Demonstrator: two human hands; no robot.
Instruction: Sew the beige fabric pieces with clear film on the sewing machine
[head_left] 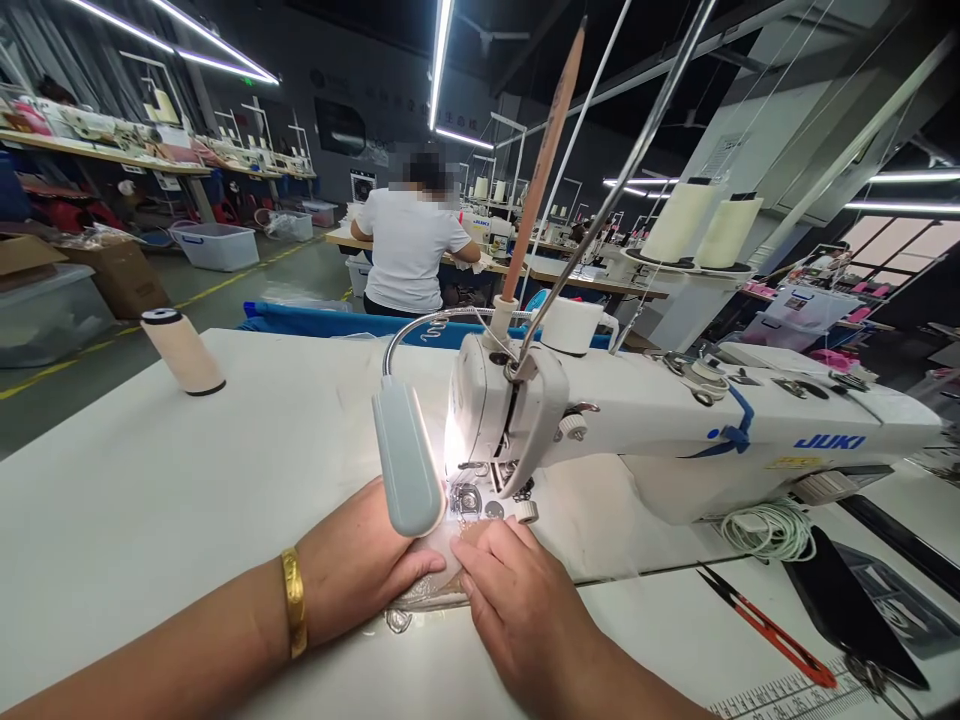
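A white sewing machine [480,400] stands in front of me, its needle area lit brightly. Under its presser foot [466,498] runs a piece of beige lace fabric [439,592]. My left hand [360,550], with a gold bangle [294,602] at the wrist, lies flat left of the foot. Its thumb stretches over the fabric, while the grey lamp head [407,460] hides most of its fingers. Just below the foot, my right hand [517,590] has its fingers bent and pressed together on the fabric's right part.
A thread cone [184,352] stands at the table's left. On the right lie red-handled thread snips [772,630], a coil of pale cord [766,530], a black phone-like slab [855,600] and a ruler [802,695]. A person in a white shirt [409,245] sits ahead.
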